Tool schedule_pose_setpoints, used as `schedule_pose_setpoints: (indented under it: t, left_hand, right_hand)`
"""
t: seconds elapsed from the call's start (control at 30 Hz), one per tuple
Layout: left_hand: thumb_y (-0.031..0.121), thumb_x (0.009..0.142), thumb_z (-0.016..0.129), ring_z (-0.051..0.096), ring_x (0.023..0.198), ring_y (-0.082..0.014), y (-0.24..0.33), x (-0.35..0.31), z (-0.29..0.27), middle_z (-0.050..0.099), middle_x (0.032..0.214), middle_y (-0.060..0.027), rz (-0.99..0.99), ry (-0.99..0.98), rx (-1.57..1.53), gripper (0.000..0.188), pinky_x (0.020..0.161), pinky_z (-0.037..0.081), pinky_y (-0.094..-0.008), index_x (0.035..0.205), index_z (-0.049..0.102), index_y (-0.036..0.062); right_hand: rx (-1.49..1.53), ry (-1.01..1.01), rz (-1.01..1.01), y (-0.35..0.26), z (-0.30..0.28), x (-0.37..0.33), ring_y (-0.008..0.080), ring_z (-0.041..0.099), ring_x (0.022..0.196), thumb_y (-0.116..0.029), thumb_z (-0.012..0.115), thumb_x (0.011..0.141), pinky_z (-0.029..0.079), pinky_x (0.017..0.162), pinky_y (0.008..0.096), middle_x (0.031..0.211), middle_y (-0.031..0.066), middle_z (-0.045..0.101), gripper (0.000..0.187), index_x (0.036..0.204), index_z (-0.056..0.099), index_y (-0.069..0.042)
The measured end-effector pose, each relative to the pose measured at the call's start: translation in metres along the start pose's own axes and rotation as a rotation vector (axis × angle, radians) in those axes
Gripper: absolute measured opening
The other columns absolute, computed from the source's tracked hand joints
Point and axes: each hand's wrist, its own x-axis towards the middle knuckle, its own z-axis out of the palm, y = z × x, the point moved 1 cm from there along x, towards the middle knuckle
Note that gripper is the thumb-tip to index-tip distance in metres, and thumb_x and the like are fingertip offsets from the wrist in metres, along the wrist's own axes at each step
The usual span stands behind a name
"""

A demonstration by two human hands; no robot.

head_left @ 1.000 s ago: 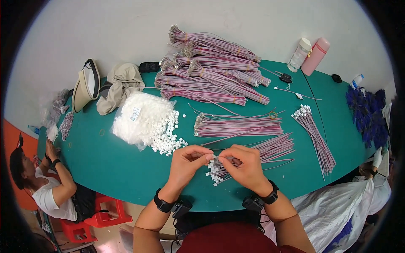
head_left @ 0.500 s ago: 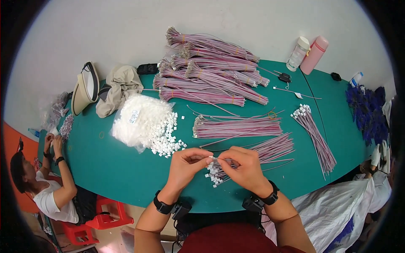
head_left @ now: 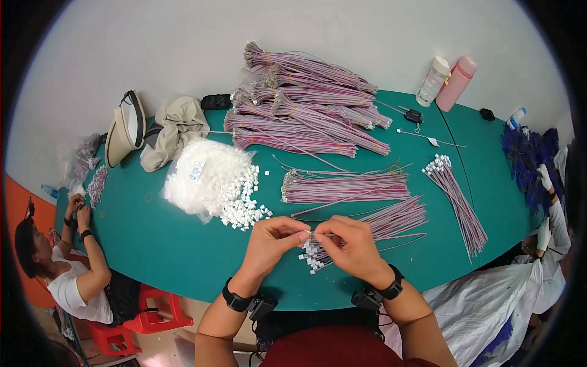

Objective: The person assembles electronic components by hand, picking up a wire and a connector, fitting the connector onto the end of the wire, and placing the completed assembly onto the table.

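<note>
My left hand pinches a small white connector between thumb and fingertips. Fingertip to fingertip with it, my right hand is closed on the end of a thin wire; the exact joint is too small to make out. Under and beside my right hand lies a fanned bundle of pink and grey wires, several with white connectors at their near-left ends. Just beyond it rests another wire bundle. Loose white connectors spill from a clear plastic bag left of my hands.
Banded wire bundles are piled at the back of the green table. A connector-tipped bundle lies right. Bottles, keys and a visor stand farther off. Co-workers sit left and right.
My hands stay together at almost the same spot, fingertips barely shifted. At the right, a co-worker's gloved hand has reached up to the dark blue pile. The whole view has shifted slightly.
</note>
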Motion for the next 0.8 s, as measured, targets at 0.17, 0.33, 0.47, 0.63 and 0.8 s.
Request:
schedule_pose_setpoints:
  t: [0.17,0.33,0.47,0.63,0.8]
  left_hand:
    - [-0.002,0.080,0.075,0.064,0.072,-0.0114,0.0019,0.0000,-0.0015,0.071,0.083,-0.0078,0.013,-0.020,0.035,0.014,0.068,0.051,-0.0231,0.094,0.073,-0.0024]
    - [-0.002,0.081,0.075,0.065,0.071,-0.0115,-0.0010,0.0016,-0.0011,0.071,0.084,-0.0085,0.072,-0.005,0.125,0.014,0.067,0.051,-0.0232,0.094,0.073,-0.0028]
    - [-0.002,0.081,0.075,0.065,0.071,-0.0114,-0.0035,0.0012,-0.0013,0.071,0.084,-0.0088,0.019,-0.004,0.051,0.013,0.067,0.051,-0.0231,0.094,0.073,-0.0028]
    - [-0.001,0.081,0.074,0.065,0.071,-0.0119,-0.0055,0.0024,0.0004,0.071,0.083,-0.0091,0.018,-0.002,0.027,0.012,0.066,0.052,-0.0234,0.093,0.073,-0.0029]
    - [-0.001,0.081,0.075,0.065,0.070,-0.0127,-0.0078,0.0035,-0.0016,0.071,0.082,-0.0097,0.001,-0.016,0.011,0.012,0.066,0.052,-0.0236,0.093,0.073,-0.0029]
  right_hand:
    - [-0.036,-0.022,-0.038,-0.0014,-0.0001,0.0005,0.0161,0.052,0.053,0.000,0.068,0.083,0.039,0.047,0.0287,0.071,0.0069,0.058,0.006,0.088,0.065,-0.001]
    - [-0.074,-0.016,-0.035,-0.0031,0.0023,-0.0010,0.0237,0.057,0.057,0.000,0.066,0.084,0.043,0.050,0.0325,0.072,0.0098,0.058,0.006,0.088,0.063,-0.002]
    - [-0.074,0.032,-0.052,0.0008,0.0064,-0.0037,0.0170,0.053,0.053,0.001,0.068,0.083,0.039,0.047,0.0284,0.071,0.0074,0.058,0.007,0.088,0.064,-0.001]
    - [-0.014,0.015,-0.018,-0.0006,0.0042,-0.0013,0.0133,0.051,0.052,0.001,0.068,0.082,0.038,0.046,0.0258,0.071,0.0061,0.059,0.006,0.088,0.066,-0.001]
    - [0.009,0.011,0.030,0.0018,0.0017,-0.0007,0.0132,0.052,0.053,0.001,0.068,0.083,0.038,0.046,0.0255,0.071,0.0060,0.059,0.006,0.088,0.066,-0.001]
